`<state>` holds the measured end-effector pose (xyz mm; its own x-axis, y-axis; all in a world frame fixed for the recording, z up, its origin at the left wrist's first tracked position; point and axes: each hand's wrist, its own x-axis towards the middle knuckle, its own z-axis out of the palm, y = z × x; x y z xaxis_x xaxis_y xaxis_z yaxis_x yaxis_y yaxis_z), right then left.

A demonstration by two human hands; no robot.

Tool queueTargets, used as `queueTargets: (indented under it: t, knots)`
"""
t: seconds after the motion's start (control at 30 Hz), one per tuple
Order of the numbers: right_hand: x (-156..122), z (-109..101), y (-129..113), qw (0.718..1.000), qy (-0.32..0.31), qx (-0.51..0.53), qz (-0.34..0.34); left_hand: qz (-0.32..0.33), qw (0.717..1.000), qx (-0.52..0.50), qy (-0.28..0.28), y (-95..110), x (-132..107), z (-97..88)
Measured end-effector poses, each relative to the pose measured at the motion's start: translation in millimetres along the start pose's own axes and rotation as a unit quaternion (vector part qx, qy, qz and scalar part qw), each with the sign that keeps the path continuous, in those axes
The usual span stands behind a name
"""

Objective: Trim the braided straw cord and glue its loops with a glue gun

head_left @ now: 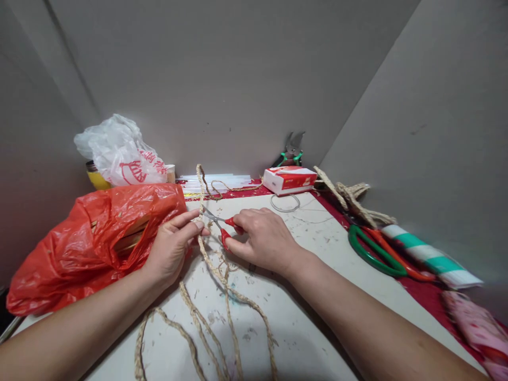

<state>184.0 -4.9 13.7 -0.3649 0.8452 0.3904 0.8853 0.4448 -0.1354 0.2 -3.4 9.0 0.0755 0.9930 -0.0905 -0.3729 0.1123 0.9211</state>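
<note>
Loose cord ends [190, 346]: several pale plaited lengths trail over the worktop [305, 330] towards the person, slack because the table carries them; whether all join the held length cannot be told.
Left hand [172, 246]: thumb and fingertips nearly together, pinching the braided cord [205, 258] close to the blades, which probably steadies it there.
Braided cord: between the two hands at mid-table, passing through the left fingertips; its far part runs up past them and bends over, its near part drops to the tabletop.
Right hand [262, 235]: fingers and thumb hold the small scissors [217, 218] by red handles spread apart, so the blades are parted too.
Small scissors: tips point left and meet the cord just beyond the left fingertips; whether they bite into it is too small to tell.
Red plastic bag [59, 264]: slumped beside the left forearm, torn or open, showing straw-coloured strips [129, 238]; it seems set aside within reach.
Right edge: a pink item [470, 320], a green-and-white striped roll [432, 255] and large green and orange handles [377, 269] lie along the side, leaving the middle to the hands.
Back edge: a wire coil [278, 209], a red-and-white pack [291, 181], clear sticks [218, 181] and a white plastic bag [119, 145].
Behind the pack: pruning shears [292, 152] stand tilted up, apparently propped against the grey wall [222, 79].
</note>
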Motion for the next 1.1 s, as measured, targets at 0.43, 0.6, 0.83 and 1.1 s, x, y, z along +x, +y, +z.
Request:
queueTargets:
  t: [0.43, 0.6, 0.83, 1.1]
  knots:
    - [-0.3, -1.0, 2.9, 1.0, 0.003, 0.018, -0.001, 0.018, 0.999, 0.037, -0.004, -0.9, -0.1, -1.4]
    - [1.1, -0.6, -0.1, 1.0, -0.009, -0.007, -0.008, 0.02, 0.999, 0.035, -0.011, -1.7, -0.7, -2.6]
    - [0.9, 1.8, 6.2, 0.999, 0.01, 0.033, 0.005, 0.016, 0.999, 0.042, -0.011, -1.3, -2.1, -1.6]
    - [-0.8, -0.7, 2.1, 0.999, -0.013, 0.028, -0.044, 0.022, 1.0, 0.019, -0.007, 2.4, -2.8, 1.6]
